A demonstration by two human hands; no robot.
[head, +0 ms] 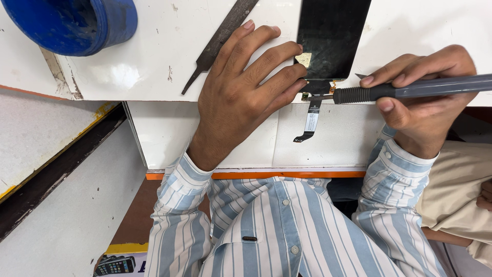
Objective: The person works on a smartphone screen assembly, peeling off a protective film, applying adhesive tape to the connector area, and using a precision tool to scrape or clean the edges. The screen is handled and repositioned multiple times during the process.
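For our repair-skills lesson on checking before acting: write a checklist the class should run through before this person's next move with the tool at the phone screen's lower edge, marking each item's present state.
1. Left hand pins the black rectangular phone screen panel flat on the white worktop: ok, fingertips press its lower left edge.
2. Right hand grips the grey pen-shaped soldering tool firmly: ok.
3. Tool tip meets the connector area at the panel's bottom edge: ok.
4. Left fingertips clear of the tip: not ok, very close.
5. Thin flex ribbon cable hangs free, unpinched: ok.
6. Tool hot: cannot tell.
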